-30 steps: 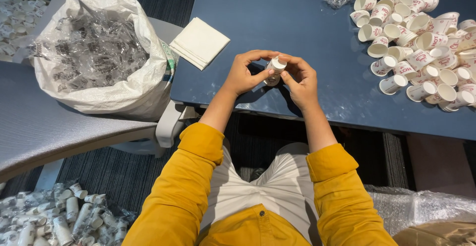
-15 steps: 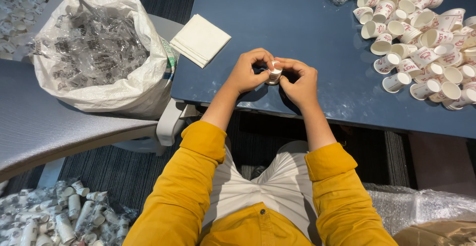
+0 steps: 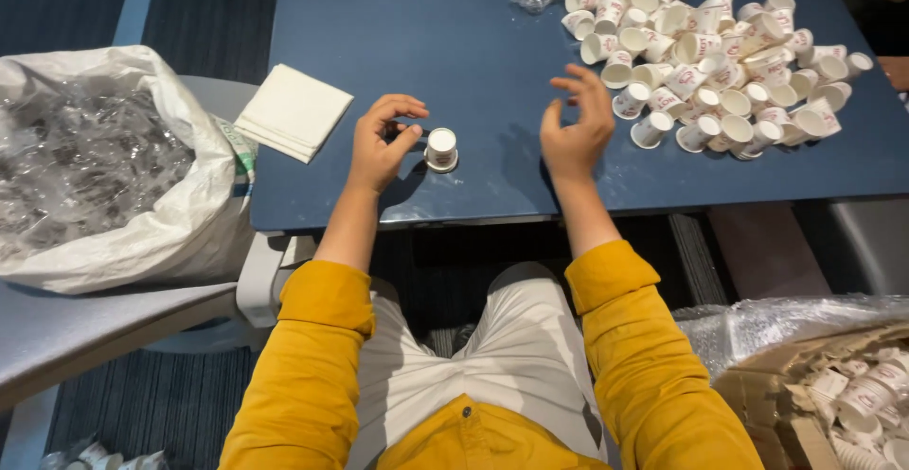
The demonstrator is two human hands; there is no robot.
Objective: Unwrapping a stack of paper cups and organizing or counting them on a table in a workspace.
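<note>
Fingers of the left hand were curled loosely, thumb and forefinger nearly meeting just beside a small white paper cup, though whether they pinched something small and dark there I could not tell from this view. That cup stood upright and alone on the dark blue tabletop, near its front edge, between the two hands. The right hand hovered above the tabletop with its fingers spread and bent, holding nothing, its fingertips turned toward the heap of white paper cups that filled the far right corner, many lying on their sides. A folded white napkin lay at the left edge, and beyond that edge a big white sack full of clear plastic wrappers rested on a grey chair.

Judging by this, one cup had just been set down and the step in hand was the fetching of another. The next move would call for the right hand to reach on to the nearest edge of the heap and close on a single cup without knocking its neighbours about.
</note>
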